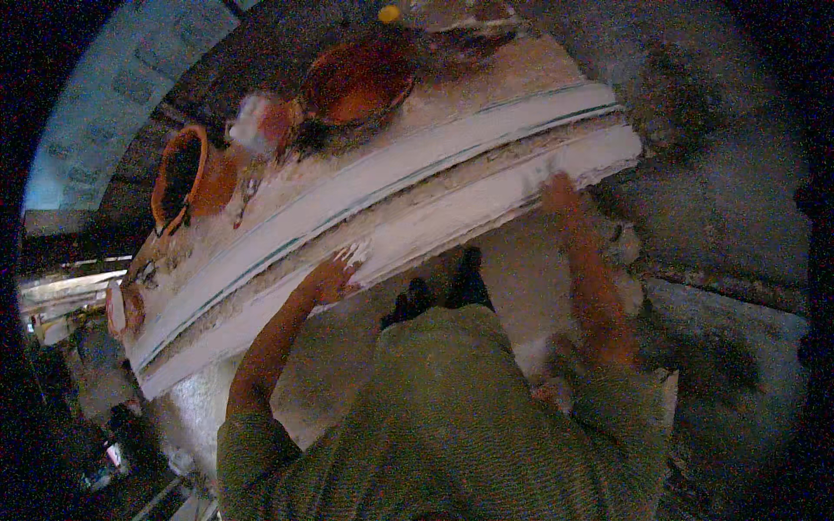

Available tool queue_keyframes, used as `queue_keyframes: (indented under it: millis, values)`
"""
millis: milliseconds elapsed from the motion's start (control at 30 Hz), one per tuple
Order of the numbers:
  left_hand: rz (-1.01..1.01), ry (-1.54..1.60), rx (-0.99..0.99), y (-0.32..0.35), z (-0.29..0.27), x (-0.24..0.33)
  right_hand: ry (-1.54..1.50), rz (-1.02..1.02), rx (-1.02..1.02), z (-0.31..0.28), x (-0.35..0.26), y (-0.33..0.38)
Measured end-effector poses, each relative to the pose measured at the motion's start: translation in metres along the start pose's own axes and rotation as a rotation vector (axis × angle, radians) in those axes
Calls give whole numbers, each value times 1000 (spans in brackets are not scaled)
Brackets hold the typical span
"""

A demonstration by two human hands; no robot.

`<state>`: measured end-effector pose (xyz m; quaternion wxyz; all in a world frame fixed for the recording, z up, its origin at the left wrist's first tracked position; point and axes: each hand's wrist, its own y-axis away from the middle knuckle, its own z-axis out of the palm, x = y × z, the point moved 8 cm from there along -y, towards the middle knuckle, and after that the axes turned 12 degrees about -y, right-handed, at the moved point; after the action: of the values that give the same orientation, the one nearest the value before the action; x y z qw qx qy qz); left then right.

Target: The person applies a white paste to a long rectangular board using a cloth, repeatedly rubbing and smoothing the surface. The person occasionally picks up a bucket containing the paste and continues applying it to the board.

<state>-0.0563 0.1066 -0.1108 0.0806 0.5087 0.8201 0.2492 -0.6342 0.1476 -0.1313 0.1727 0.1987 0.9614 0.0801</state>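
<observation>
A long whitish ledge (426, 234) runs across in front of me, rising from lower left to upper right. My left hand (333, 276) lies on its near edge with fingers stretched out, their tips coated white. Farther right, my right hand (557, 186) is at the same ledge near its right end. That hand is smeared by motion, so its fingers and anything in them cannot be made out. Beyond a brownish groove lies a second pale strip (347, 193) with a dark green line along it.
An orange clay pot (213, 187) lies tipped at the far left. A wide reddish-brown clay bowl (358, 87) sits at the back, beside a blurred white-and-red thing (258, 123). A small yellow round thing (388, 14) is at the top. A grey wall or floor (730, 226) is to the right.
</observation>
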Motion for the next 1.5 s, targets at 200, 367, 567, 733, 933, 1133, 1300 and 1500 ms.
queue_keyframes:
  millis: [200,367,567,733,933,1133,1300,1500]
  values:
    - [169,-97,129,-86,-38,41,-50,-154,-81,45,-123,28]
    - [221,15,147,-184,-62,75,43,-28,79,7,-45,-22]
    - [230,1,115,-292,-123,144,-62,165,175,-67,228,-147]
    - [240,29,54,-370,-176,199,-119,166,114,-67,348,-163]
    - [243,36,151,-506,-228,279,163,-186,-96,2,210,-100]
    - [208,217,320,-648,-307,359,117,-12,13,-45,351,-141]
    - [273,100,723,-674,-353,400,107,152,149,-81,456,-169]
    - [395,-21,625,-557,-279,372,152,61,136,-48,331,-109]
